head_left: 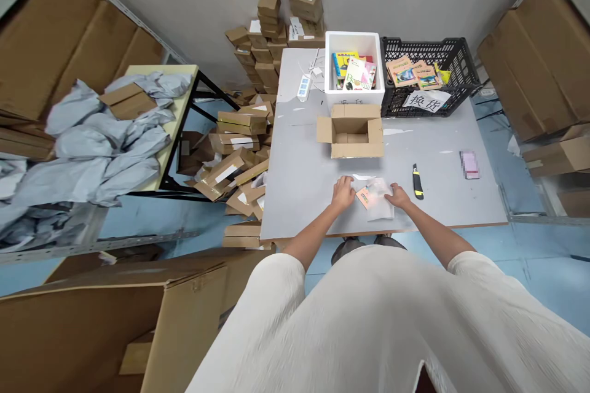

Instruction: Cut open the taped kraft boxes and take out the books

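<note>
On the grey table, a small orange book or booklet [364, 197] lies partly under a translucent plastic wrap or bag [381, 201]. My left hand [343, 194] rests at the left of the book, fingers apart, with the thumb by its corner. At the wrap's right edge, my right hand [397, 196] has its thumb and fingers closed on the plastic. Just beyond both hands stands an open, upright cardboard box [357, 150], its flaps folded out. A black and yellow utility knife [417, 182] lies to the right of my right hand.
A white foam box [354, 98] with books and a black crate [431, 107] with booklets stand at the table's back. Nearby are a power strip [303, 88] and a blurred pink item [470, 165]. Cartons [235, 141] pile up left; grey parcels [87, 135] cover a side table.
</note>
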`<state>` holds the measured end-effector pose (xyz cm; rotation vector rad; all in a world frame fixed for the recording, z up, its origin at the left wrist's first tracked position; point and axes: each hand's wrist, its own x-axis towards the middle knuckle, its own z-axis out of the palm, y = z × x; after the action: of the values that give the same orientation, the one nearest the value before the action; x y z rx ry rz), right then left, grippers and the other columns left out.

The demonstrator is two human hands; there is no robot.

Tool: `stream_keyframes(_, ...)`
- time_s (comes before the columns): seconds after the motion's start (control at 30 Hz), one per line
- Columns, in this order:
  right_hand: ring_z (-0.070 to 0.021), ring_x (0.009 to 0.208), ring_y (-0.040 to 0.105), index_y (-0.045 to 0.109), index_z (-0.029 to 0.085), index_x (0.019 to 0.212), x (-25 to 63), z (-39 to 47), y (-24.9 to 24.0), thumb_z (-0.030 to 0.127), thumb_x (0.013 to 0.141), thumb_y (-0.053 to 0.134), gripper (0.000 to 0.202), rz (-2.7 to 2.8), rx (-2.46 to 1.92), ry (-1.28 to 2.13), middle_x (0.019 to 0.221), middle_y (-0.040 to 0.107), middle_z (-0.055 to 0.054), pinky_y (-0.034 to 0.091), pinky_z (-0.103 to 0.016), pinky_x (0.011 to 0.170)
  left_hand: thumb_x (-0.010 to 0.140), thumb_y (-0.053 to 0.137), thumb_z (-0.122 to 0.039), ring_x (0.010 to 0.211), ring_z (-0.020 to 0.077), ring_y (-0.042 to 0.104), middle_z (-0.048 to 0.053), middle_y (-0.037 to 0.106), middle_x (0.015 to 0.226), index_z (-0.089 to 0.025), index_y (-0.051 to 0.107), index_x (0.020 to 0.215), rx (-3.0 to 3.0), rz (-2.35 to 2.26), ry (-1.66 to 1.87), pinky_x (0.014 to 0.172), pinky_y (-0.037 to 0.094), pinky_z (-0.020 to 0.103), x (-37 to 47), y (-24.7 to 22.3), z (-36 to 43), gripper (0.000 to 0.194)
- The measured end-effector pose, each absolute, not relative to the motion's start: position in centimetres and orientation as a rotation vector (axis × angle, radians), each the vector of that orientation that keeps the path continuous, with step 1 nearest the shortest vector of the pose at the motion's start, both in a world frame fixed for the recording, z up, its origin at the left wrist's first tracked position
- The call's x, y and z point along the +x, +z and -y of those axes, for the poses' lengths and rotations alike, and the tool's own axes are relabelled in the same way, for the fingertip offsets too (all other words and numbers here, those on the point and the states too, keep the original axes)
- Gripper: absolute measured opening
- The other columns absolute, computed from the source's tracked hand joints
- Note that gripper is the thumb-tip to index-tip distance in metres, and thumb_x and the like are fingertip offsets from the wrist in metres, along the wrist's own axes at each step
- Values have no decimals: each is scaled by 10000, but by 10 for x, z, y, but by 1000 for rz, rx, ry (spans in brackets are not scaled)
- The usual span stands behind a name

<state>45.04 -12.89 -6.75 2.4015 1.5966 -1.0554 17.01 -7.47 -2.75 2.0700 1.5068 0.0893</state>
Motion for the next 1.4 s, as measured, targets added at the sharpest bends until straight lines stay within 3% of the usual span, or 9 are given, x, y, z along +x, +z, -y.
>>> stream_keyframes(0.2, -300, 1180, 704, 460, 241, 1606, 431, 148, -85, 435, 884, 810, 825, -1571, 2352, -1043, 1485, 557, -178, 566, -369, 972, 999, 557, -169, 1416, 317, 540, 133, 583, 1523, -255, 627, 1407, 2052, -1308, -181, 1141, 450, 434, 208, -58, 104, 422)
stream_keyframes(0.47, -286, 1109, 695, 496, 198, 1574, 423, 154, -97, 133, 872, 680, 729, -1636, 2384, -978, 1438, 528, -181, 567, -366, 1005, 968, 553, -114, 1454, 336, 494, 169, 553, 1537, -223, 608, 1377, 2121, -1271, -263, 1189, 387, 477, 219, -76, 123, 427)
stream_keyframes(0.8, -327, 1192, 668, 794, 132, 1296, 458, 124, -71, 15, 853, 542, 524, -1775, 2460, -876, 1299, 658, -191, 521, -393, 1109, 980, 572, -160, 1481, 358, 493, 190, 533, 1588, -220, 534, 1522, 2100, -1325, -361, 1191, 394, 499, 224, -64, 118, 546)
stream_keyframes(0.97, -334, 1183, 629, 836, 187, 1242, 476, 105, -29, 85, 899, 575, 443, -1985, 2445, -674, 1293, 653, -166, 510, -404, 1029, 1122, 410, -300, 1380, 332, 563, 167, 621, 1480, -235, 593, 1503, 2195, -1379, 65, 1162, 425, 458, 230, -27, 97, 427)
stream_keyframes(1.07, -327, 1168, 623, 863, 184, 1138, 475, 93, -5, 108, 893, 629, 347, -2162, 2393, -588, 1228, 674, -165, 492, -410, 1037, 1130, 465, -389, 1339, 332, 572, 154, 642, 1446, -251, 655, 1441, 2324, -1271, 344, 1139, 436, 473, 235, -3, 77, 390)
stream_keyframes(1.13, -301, 1117, 652, 865, 190, 1097, 470, 82, 7, 141, 896, 667, 287, -2240, 2420, -701, 1167, 711, -145, 506, -392, 1018, 1095, 577, -436, 1283, 333, 603, 146, 672, 1383, -254, 691, 1390, 2340, -1221, 429, 1096, 462, 467, 239, 8, 63, 365)
stream_keyframes(1.23, -265, 998, 700, 847, 201, 1040, 456, 65, 18, 282, 895, 741, 197, -2265, 2528, -1250, 1065, 782, -86, 558, -364, 929, 1039, 689, -418, 1199, 311, 663, 115, 732, 1248, -252, 725, 1318, 2238, -1195, 470, 1043, 503, 423, 242, 18, 43, 326)
stream_keyframes(1.33, -258, 963, 722, 818, 202, 1035, 441, 49, 25, 459, 837, 824, 325, -2203, 2563, -1877, 1034, 817, -63, 594, -373, 886, 1053, 634, -324, 1138, 285, 707, 93, 772, 1176, -241, 750, 1224, 2079, -1206, 562, 1003, 528, 379, 237, 24, 25, 223)
stream_keyframes(1.4, -259, 1002, 729, 804, 203, 1104, 433, 40, 29, 525, 794, 864, 451, -2201, 2609, -2046, 1084, 820, -77, 603, -403, 939, 1050, 605, -281, 1135, 285, 715, 87, 782, 1186, -237, 739, 1196, 1976, -1271, 668, 991, 535, 373, 230, 29, 9, 203)
